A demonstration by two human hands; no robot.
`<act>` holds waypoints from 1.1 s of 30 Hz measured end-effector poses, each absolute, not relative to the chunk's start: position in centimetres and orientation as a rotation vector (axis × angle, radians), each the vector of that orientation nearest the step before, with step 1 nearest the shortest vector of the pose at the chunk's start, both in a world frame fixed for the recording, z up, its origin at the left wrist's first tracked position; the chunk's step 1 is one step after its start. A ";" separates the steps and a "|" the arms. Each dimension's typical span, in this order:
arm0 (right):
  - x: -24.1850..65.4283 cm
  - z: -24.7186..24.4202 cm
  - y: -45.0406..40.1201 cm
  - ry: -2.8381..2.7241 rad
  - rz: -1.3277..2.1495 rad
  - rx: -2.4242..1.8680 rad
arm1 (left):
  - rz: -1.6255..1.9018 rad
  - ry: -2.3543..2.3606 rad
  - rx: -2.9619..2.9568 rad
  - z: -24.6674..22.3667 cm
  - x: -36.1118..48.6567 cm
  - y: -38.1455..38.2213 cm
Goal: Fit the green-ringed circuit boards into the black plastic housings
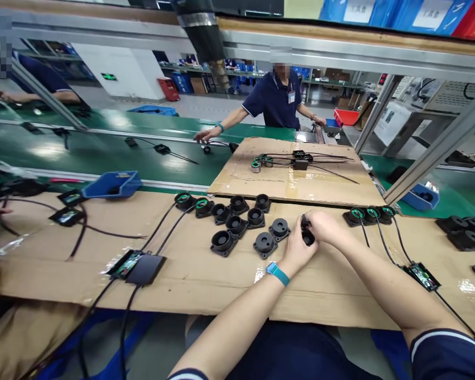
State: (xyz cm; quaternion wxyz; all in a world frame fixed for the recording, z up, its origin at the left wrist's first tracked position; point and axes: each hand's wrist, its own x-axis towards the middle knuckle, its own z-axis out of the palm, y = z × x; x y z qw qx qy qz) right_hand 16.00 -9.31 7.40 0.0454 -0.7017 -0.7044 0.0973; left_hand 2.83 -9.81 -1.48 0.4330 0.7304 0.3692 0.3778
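My left hand (pixel 298 244) and my right hand (pixel 320 228) meet over the cardboard-covered bench. Both are closed around a black round plastic housing (pixel 309 238), which my fingers partly hide. Just left of them lie two black housings with their flat, holed faces up, one nearer (pixel 265 244) and one behind it (pixel 279 228). Further left are several open cup-like black housings on square bases, such as one at the front (pixel 223 242). Two others at the back left hold green-topped coils (pixel 201 203) wired to dark boxes with circuit boards (pixel 144 268).
A raised cardboard sheet (pixel 253 182) carries wired coils and boxes. Beyond runs a green conveyor (pixel 103 148), where a co-worker's hand (pixel 208 135) reaches. Right are wired housings (pixel 372 214), a circuit box (pixel 424 277) and a metal post (pixel 427 142). A blue bin (pixel 114 184) stands left.
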 end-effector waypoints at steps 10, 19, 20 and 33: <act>16.9 5.6 -10.2 -2.005 0.199 -2.235 | 1.059 0.799 1.939 -1.6 2.6 -9.7; 17.1 5.8 -11.2 -1.903 0.140 -2.061 | 0.954 0.857 2.011 -1.2 2.4 -10.2; 17.2 6.0 -11.3 -1.863 0.148 -2.023 | 0.929 0.868 2.035 -1.3 2.5 -10.2; 14.6 7.1 -12.7 -0.535 1.022 -1.102 | 1.334 0.634 2.350 1.7 -7.1 -11.9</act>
